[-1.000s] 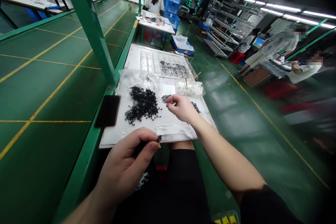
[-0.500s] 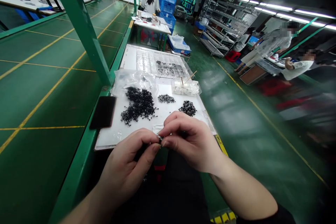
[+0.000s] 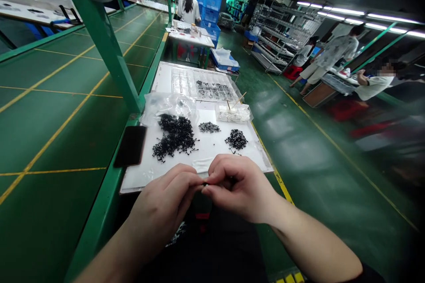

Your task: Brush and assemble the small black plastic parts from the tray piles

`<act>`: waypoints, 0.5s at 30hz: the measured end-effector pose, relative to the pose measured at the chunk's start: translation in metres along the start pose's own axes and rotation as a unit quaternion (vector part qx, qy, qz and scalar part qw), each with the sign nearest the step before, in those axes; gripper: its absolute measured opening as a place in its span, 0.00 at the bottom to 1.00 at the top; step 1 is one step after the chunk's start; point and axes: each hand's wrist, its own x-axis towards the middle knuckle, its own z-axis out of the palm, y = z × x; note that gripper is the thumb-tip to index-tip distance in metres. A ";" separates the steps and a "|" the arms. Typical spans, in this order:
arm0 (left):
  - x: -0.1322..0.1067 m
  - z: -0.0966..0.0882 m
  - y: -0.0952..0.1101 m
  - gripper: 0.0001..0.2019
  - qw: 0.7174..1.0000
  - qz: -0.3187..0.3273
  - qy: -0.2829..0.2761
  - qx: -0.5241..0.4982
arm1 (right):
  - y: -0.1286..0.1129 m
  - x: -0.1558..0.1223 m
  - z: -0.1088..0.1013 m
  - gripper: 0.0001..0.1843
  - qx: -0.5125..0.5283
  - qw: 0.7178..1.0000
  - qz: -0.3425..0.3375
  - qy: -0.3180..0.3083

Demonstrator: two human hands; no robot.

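Note:
My left hand (image 3: 169,194) and my right hand (image 3: 234,185) meet fingertip to fingertip just off the near edge of the white work board (image 3: 136,181). Pinched between them is a tiny dark part (image 3: 205,184), mostly covered by the fingers, so its kind cannot be made out. Beyond my hands lies a large heap of small black parts (image 3: 175,135). To its right are a smaller pile of grey-black pieces (image 3: 209,127) and a round pile of black pieces (image 3: 236,139). A folded white cloth or paper (image 3: 202,165) lies just behind my fingertips.
A dark phone (image 3: 130,146) rests at the board's left. Behind the heaps are a clear plastic bag (image 3: 171,106), a clear box of white swabs (image 3: 234,114) and a divided clear tray (image 3: 214,90). A green post (image 3: 106,48) rises on the left. Several people are farther off.
Both hands stay together at the small part; the left fingers have turned over it and the right hand sits slightly lower. The view has tilted a little, and a loose black piece shows near the right pile.

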 end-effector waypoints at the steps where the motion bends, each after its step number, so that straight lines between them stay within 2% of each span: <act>1: 0.000 0.001 0.000 0.09 1.000 -0.008 -0.006 -0.003 | 0.003 -0.002 0.002 0.08 0.011 1.000 -0.021 0.009; 5: 0.001 0.005 0.000 0.09 0.996 -0.077 -0.045 -0.030 | 0.010 -0.008 0.005 0.11 0.057 0.997 -0.038 0.045; 8: 0.000 0.005 0.001 0.06 0.990 -0.113 -0.045 -0.076 | 0.012 -0.012 0.002 0.11 0.106 0.993 0.008 0.054; 11: 0.000 0.007 0.004 0.05 0.979 -0.153 0.008 -0.137 | 0.015 -0.014 0.001 0.09 0.144 0.986 0.069 0.043; 13: 0.001 0.009 0.005 0.04 0.960 -0.196 0.051 -0.192 | 0.019 -0.016 0.004 0.09 0.122 0.988 0.095 0.027; 15: 0.002 0.013 0.004 0.05 0.934 -0.233 0.070 -0.263 | 0.023 -0.016 0.008 0.09 0.068 0.993 0.093 -0.005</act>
